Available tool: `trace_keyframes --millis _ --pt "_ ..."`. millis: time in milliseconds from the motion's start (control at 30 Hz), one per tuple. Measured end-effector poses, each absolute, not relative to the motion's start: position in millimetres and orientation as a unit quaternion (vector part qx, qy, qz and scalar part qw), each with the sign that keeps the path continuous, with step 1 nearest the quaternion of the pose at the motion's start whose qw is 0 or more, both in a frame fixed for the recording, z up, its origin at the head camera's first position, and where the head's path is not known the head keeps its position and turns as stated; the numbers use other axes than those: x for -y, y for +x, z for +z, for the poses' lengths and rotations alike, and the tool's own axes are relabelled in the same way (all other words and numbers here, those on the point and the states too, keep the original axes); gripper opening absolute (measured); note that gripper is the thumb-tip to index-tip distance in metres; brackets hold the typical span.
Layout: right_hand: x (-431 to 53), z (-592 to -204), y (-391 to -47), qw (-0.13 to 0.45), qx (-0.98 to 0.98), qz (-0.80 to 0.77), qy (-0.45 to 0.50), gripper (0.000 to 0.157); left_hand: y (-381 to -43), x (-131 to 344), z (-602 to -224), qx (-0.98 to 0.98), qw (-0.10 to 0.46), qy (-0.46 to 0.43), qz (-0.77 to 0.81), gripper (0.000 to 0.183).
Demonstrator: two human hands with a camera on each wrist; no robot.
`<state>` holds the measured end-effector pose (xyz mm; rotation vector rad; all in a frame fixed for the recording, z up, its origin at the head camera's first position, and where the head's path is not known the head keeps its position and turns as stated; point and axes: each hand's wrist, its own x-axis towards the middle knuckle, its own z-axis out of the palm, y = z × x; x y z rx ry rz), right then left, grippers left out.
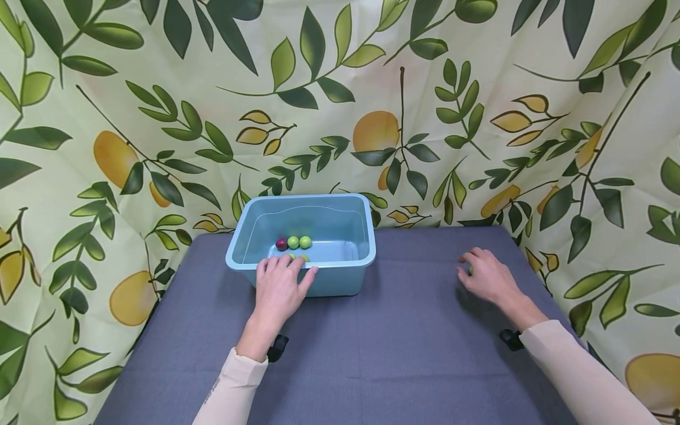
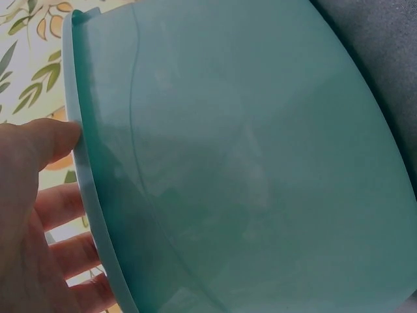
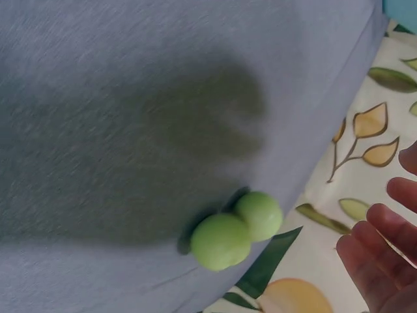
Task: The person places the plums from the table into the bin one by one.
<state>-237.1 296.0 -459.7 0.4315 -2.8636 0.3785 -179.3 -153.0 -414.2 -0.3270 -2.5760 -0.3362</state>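
Note:
My left hand (image 1: 280, 287) holds the near rim of a light blue plastic tub (image 1: 366, 236). In the left wrist view its fingers reach over the rim (image 2: 98, 202), tips hidden behind it, and the thumb lies against the edge. Inside the tub are a dark red plum-like ball (image 1: 281, 244) and several small green ones (image 1: 305, 242), two partly covered by the left fingers. On the table's right side, my right hand (image 1: 491, 278) hovers by two smooth green plum-like balls (image 3: 220, 241), which lie touching each other. Its fingers (image 3: 381, 254) are spread apart from them.
A dark grey-blue cloth covers the table (image 1: 404, 354). Behind and along both sides hangs a curtain (image 1: 329, 136) printed with leaves and yellow fruit. The two green balls lie near the cloth's edge. Dark straps (image 1: 512, 340) sit at both wrists.

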Motion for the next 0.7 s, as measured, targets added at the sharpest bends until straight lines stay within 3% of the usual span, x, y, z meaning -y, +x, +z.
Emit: trace_keyframes --millis 700 --pt "-338 -469 -239 0.051 0.986 0.133 0.081 0.037 -180 154 -416 0.947 0.271 -0.126 -0.12 0.033"
